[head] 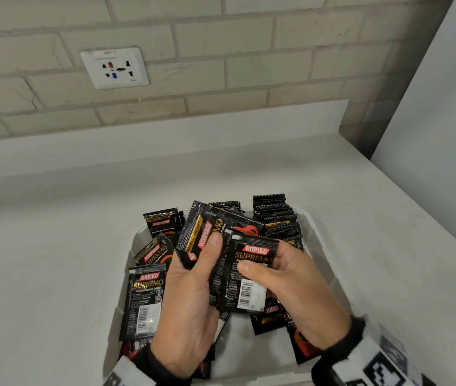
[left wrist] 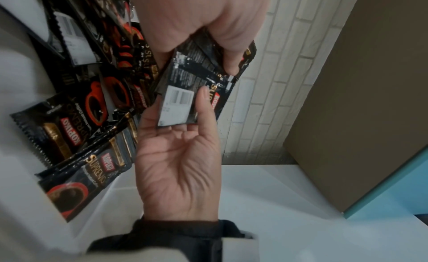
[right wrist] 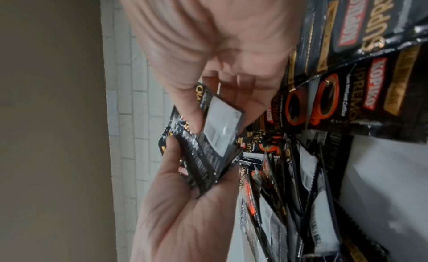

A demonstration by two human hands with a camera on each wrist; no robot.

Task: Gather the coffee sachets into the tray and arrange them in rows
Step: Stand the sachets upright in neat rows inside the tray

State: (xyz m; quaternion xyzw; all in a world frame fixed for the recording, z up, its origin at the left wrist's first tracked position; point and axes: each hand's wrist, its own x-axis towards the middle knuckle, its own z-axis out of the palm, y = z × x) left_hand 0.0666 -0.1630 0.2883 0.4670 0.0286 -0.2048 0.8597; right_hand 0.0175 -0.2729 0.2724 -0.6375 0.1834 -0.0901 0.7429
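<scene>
A white countertop carries the work area; it meets a low white upstand and, behind that, a wall of pale brick-pattern tile; a white panel closes the right side.

Nearest the camera, both wrists wear dark cuffs with white bands bearing black square markings. The left hand and the right hand are raised together over a white tray that sits on the countertop.

Hand state: the left hand grips a small stack of black sachets, thumb across the front, fingers behind; the right hand pinches a single sachet between thumb and fingers, label side towards the head camera; the single sachet overlaps the stack held by the left hand. The hands cover the middle of the tray.

Sachet appearance: black glossy foil, serrated end seals, red "KOPIKO" badge, gold "SUPREMO" lettering, white barcode patch; some faces show a red cup graphic.

Sachet location: all visible sachets are in the tray or in the hands above it. Loose sachets lie at mixed angles along the left side and under the hands; at the far right corner, a row of sachets stands on edge, packed one behind another.

Farthest: a white socket plate is mounted on the tiled wall.
</scene>
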